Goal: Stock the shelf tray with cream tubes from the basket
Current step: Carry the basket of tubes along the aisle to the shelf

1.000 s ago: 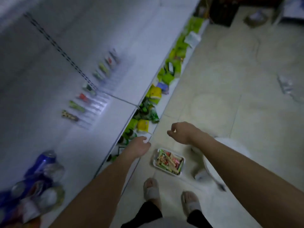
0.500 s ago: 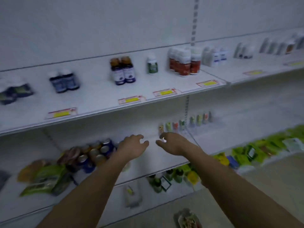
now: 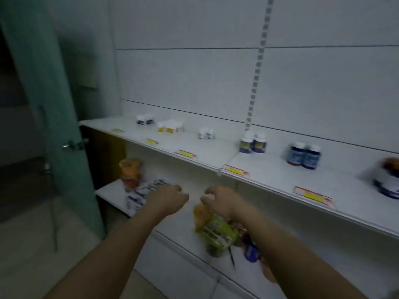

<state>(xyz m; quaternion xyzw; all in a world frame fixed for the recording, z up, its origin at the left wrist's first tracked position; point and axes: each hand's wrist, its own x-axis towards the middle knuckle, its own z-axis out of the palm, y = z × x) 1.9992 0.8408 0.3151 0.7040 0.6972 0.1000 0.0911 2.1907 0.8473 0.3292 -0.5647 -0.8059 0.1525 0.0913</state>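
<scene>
A: Status? Near first.

B: Left hand (image 3: 167, 198) and right hand (image 3: 220, 200) both out over the lower shelf (image 3: 172, 240), fingers loosely curled, holding nothing. Under the right wrist: green pack (image 3: 216, 230) near the shelf's front edge.

A: Step?

B: Looks like between picks. No tube in hand.

A: Tubes, basket, tray?

B: None in view, so can't say how the tubes look. Next move likely calls for turning back toward the basket.

A: Farther?

B: Upper shelf (image 3: 280, 175) carries bottles (image 3: 304, 156); price tags (image 3: 235, 170) along its front edge.
</scene>
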